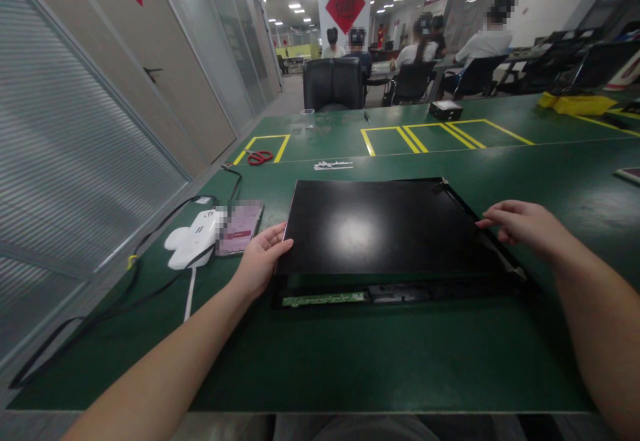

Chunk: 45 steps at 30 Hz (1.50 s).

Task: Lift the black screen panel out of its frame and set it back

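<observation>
A flat black screen panel (380, 224) lies on the green table (350, 361), set in a thin black frame. A narrow green circuit strip (324, 299) shows along its near edge. My left hand (261, 261) grips the panel's left edge, thumb on top and fingers curled under. My right hand (523, 224) rests at the right edge, fingers bent and touching the frame; whether it grips the frame is unclear.
A white power strip (193, 241) with cables and a phone (239, 227) lie left of the panel. Red scissors (260, 157), a strip of small parts (333, 165), a plastic cup (307, 118), a black box (445, 109) and a yellow tray (575, 103) lie farther back. Several seated people work beyond.
</observation>
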{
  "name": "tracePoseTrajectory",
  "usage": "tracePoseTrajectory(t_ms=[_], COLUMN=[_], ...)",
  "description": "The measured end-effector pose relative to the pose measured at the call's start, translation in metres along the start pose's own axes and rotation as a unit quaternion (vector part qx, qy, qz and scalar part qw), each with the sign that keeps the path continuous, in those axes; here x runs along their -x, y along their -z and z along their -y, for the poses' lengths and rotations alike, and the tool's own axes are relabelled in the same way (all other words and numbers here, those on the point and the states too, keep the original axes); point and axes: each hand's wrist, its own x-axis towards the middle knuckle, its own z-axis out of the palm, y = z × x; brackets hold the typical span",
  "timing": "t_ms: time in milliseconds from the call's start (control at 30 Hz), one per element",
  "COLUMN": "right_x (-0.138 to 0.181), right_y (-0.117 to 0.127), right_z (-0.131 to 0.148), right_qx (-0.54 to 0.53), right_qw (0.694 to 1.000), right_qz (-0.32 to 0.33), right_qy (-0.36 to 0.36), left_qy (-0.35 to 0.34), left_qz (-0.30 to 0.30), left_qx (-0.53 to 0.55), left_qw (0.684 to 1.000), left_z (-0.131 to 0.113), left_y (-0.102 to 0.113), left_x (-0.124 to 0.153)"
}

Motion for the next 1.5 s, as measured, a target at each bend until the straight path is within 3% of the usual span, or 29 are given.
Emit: tracePoseTrajectory(t_ms=[333, 500, 1500], right_x=[-0.0073, -0.0073, -0.0045], right_y=[0.0005, 0.0009, -0.001], right_z=[-0.0077, -0.0082, -0.0057], right_qx=[0.183, 0.217, 0.23], right_qw=[0.981, 0.974, 0.971], right_qz=[-0.009, -0.009, -0.022], right_qy=[0.061, 0.06, 0.069], left_qy=[-0.002, -0.003, -0.026], left_qz=[0.007, 0.008, 0.009], left_qx=[-0.024, -0.023, -0.052], left_qw=[1.0, 1.0, 0.998], left_z=[-0.0011, -0.0008, -0.0041], left_y=[-0.0002, -0.0004, 0.0011], left_x=[0.0009, 0.0013, 0.0036])
